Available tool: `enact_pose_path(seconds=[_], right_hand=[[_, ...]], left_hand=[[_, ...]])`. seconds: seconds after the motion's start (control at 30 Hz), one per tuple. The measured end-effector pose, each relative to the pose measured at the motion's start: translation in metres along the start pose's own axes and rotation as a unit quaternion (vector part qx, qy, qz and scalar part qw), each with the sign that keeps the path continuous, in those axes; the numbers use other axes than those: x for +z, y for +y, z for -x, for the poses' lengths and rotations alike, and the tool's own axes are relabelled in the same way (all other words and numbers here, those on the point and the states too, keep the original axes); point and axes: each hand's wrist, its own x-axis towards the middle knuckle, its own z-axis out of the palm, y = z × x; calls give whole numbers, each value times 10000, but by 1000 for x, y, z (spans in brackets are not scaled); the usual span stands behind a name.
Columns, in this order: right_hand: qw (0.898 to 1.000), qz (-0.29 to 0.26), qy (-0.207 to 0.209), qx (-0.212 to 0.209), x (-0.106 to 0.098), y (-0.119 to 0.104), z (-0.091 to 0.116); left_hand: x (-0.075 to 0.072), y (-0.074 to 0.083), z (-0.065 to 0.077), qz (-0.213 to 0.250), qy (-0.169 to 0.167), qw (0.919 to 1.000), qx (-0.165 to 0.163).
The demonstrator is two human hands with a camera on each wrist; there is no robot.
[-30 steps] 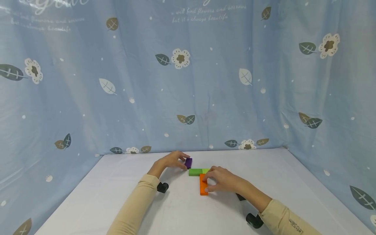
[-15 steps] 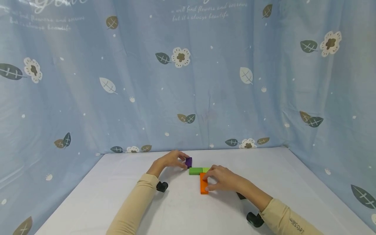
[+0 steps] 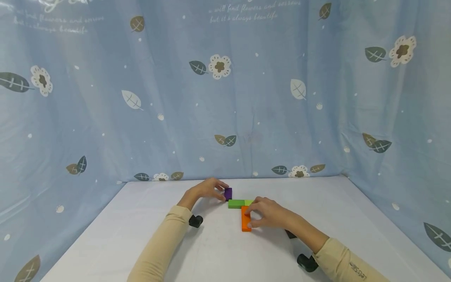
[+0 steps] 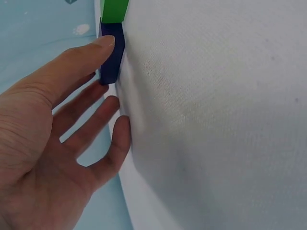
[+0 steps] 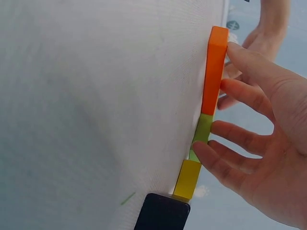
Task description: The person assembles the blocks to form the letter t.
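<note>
A purple block (image 3: 228, 193) lies at the far side of the white table, its near end by a green block (image 3: 236, 204). My left hand (image 3: 209, 188) pinches the purple block between thumb and index finger; its other fingers are spread, as the left wrist view shows. A lime green block (image 3: 248, 202) continues the green one. Below it an orange block (image 3: 246, 221) points towards me. My right hand (image 3: 270, 213) holds the orange block with thumb and index finger, other fingers beside the lime block. In the right wrist view, a yellow block (image 5: 187, 179) follows; the head view hides it.
A black block-like thing (image 5: 163, 212) stands beside the yellow block. Each wrist wears a black camera, left (image 3: 195, 221) and right (image 3: 307, 263). A blue patterned curtain (image 3: 246, 98) borders the white tabletop (image 3: 222, 254) at the back and sides.
The view shifts slightly. Both hands stay at their blocks, and the blocks show no clear movement.
</note>
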Motion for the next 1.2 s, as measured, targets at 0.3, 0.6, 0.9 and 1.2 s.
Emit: enact_pose_path(seconds=[0.3,0.6,0.9,1.2], right_hand=[[10000,-89,23,2,0,1,0],[9997,-246,-36,86,0,0,-1],[9997,-258,12,54,0,0,1],[9997,-245,49,32,2,2,0]], left_hand=[[4,-5,-5,-109,284,9995,88],[7,-7,-6,-89,481,9988,-17],[6,-6,-5,-158,574,9982,-53],[7,-6,-6,-105,687,9976,-10]])
